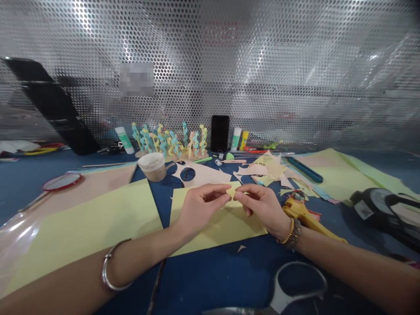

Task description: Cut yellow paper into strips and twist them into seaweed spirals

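A small piece of yellow paper (233,189) is pinched between both hands, above a larger yellow paper sheet (210,236). The fingertips of my left hand (205,203) are closed on its left side. On its right side, my right hand (260,205) grips it between thumb and forefinger. The sheet underneath lies on the blue table, partly covered by my hands and forearm. Just behind my hands is a pale cut-out paper (210,174) with a round hole.
Scissors (297,284) lie at the front right, a yellow glue gun (305,214) by my right wrist. Behind are a paper cup (152,166), twisted paper strips standing on a base (172,142), a phone (220,133) and paper scraps (272,168). A perforated metal panel (278,65) closes the back.
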Available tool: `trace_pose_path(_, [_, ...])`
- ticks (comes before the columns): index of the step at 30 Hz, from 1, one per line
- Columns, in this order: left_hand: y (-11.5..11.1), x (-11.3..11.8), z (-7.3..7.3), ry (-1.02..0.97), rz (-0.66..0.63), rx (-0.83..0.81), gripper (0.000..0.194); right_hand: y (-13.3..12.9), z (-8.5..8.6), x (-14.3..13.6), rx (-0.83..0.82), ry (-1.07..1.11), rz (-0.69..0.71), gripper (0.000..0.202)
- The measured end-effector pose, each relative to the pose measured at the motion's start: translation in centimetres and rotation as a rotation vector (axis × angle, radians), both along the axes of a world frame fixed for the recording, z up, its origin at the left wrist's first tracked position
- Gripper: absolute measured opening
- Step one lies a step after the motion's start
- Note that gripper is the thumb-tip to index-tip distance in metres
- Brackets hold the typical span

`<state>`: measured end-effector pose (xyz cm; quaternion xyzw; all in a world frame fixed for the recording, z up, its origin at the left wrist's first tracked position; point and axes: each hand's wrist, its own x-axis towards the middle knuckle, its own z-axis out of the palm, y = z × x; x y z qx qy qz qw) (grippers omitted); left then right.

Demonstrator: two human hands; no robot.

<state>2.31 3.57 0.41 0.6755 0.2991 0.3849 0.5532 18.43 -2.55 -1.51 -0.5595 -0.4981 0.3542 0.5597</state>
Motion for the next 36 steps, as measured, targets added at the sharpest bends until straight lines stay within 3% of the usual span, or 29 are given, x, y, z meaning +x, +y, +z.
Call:
trace_pose_path(6, [-0.23, -0.10, 0.17, 0.015, 0.018, 0.048, 0.029, -0.08, 0.39, -0.15, -0.030, 0.029, 0.032, 0.030])
trace_pose_path(15, [-0.18, -0.24, -0.04, -0.002, 0.034, 0.085, 0.017, -0.07, 0.23, -0.09, -0.019, 0.050, 0.052, 0.029])
trace_pose_path(27, [-0.34, -0.13, 0.34, -0.023, 0.038, 0.000, 0.014, -0.05, -0.19, 0.24, -0.026, 0.003, 0.056, 0.028])
trace_pose_path(36, [0.22, 0.05, -0.24, -0.017, -0.020, -0.108, 0.022, 0.09, -0.09, 0.06, -0.033, -0.072, 0.018, 0.029])
